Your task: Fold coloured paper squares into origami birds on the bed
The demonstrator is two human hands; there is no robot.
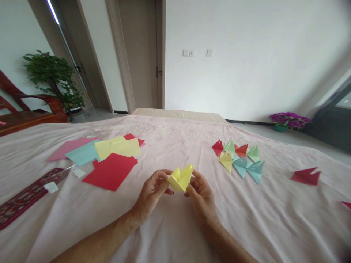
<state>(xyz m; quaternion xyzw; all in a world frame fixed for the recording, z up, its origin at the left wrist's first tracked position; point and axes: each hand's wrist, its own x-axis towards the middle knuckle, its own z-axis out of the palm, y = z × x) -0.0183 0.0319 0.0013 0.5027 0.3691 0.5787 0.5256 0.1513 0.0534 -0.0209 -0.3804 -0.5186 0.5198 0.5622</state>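
Observation:
Between my two hands is a yellow folded paper piece [181,179], raised just above the cloth with its pointed flaps standing up. My left hand [153,190] pinches its left side between thumb and fingers. On the opposite side, my right hand [201,193] grips the right edge, its thumb in front and the fingers partly hidden behind the paper. To the right lie several finished-looking folded paper shapes, among them a yellow one [226,161], a blue one [255,171] and a red one [218,147].
On the left, flat red sheets [111,171], yellow sheets [117,147] and a blue sheet [83,151] overlap on the wrinkled pink cloth [175,233]. A dark red patterned case [27,197] lies nearer. Far right is another red folded paper [306,176].

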